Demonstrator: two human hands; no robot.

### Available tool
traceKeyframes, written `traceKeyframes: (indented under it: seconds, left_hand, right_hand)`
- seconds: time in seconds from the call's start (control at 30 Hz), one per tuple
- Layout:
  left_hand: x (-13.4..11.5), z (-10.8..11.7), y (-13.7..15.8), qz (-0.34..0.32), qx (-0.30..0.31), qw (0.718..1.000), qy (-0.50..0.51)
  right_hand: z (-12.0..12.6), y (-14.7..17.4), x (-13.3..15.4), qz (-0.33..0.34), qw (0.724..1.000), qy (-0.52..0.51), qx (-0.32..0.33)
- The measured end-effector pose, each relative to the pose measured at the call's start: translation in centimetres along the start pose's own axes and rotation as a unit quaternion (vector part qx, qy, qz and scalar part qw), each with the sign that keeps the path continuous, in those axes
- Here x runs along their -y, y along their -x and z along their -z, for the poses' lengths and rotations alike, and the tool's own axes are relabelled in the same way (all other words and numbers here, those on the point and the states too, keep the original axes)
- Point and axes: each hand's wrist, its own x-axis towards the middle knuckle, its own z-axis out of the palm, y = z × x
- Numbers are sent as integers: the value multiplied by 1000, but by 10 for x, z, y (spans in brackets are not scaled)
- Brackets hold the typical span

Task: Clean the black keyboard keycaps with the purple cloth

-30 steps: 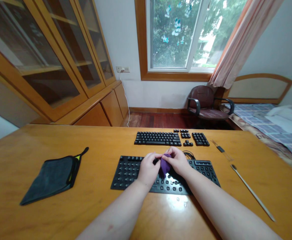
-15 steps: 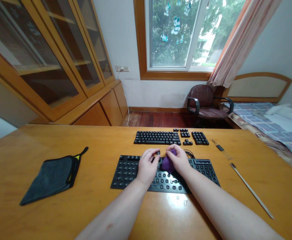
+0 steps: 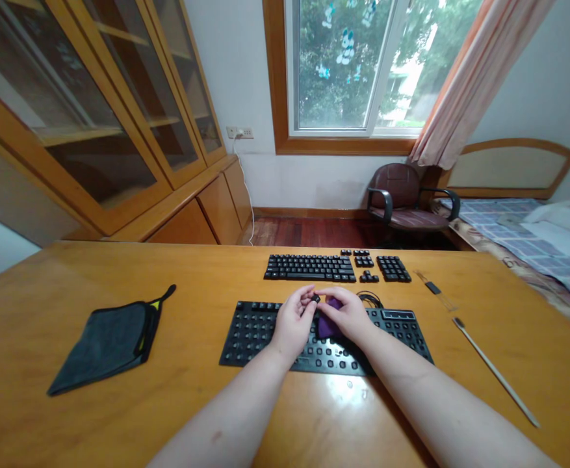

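My left hand (image 3: 294, 318) is closed, pinching a small black keycap (image 3: 316, 298) above the keyboard base. Close beside it, my right hand (image 3: 347, 312) is closed on a purple cloth (image 3: 330, 320) that hangs below its fingers, and its fingertips meet the keycap. Beneath both hands lies the black keyboard base (image 3: 250, 335), with most of its key posts bare and a few caps left along the top row. Behind it, loose black keycaps (image 3: 309, 268) are laid out in keyboard order.
At left on the wooden desk (image 3: 177, 416) lies a folded dark grey cloth (image 3: 106, 341). To the right are a wire keycap puller (image 3: 432, 287) and a long thin brush (image 3: 496, 372). A coiled cable (image 3: 370, 299) sits behind the base.
My right hand has moved left and its fingers now touch the keycap in my left hand. The purple cloth stays in my right hand. The view has shifted slightly.
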Motion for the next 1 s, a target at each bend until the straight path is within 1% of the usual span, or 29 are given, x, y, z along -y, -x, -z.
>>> traceKeyframes:
  seconds: [0.07, 0.13, 0.2, 0.27, 0.33, 0.4, 0.43, 0.53, 0.7, 0.87, 1.0]
  left_hand:
    - [-1, 1, 0, -12, 5, 1000, -27]
    - [-5, 4, 1, -30, 12, 996, -88]
    - [-9, 5, 2, -50, 19, 985, -163]
    - [-12, 6, 3, -76, 26, 970, -228]
    - [-13, 6, 3, -101, 35, 953, -282]
    - [-13, 5, 2, -116, 49, 937, -326]
    - [-13, 4, 3, -119, 56, 930, -343]
    - [-13, 3, 3, -110, 76, 919, -372]
    - [-17, 3, 4, -95, 106, 915, -377]
    - [-16, 2, 3, -91, 113, 914, -380]
    - [-16, 2, 3, -87, 113, 912, -385]
  right_hand:
    - [2, 0, 4, 5, 1000, 28, 7]
    - [5, 0, 10, 8, 997, 67, 28]
    - [8, -1, 16, 1, 992, 120, 45]
    - [13, -4, 18, -21, 984, 175, 38]
    - [20, -8, 15, -67, 976, 206, 21]
    - [26, -13, 8, -128, 973, 190, 36]
    - [29, -15, 4, -153, 973, 165, 58]
    - [37, -19, -5, -191, 970, 112, 97]
    - [45, -20, -9, -205, 965, 82, 143]
    - [47, -19, -13, -205, 968, 49, 138]
    - [46, -19, -15, -214, 965, 40, 148]
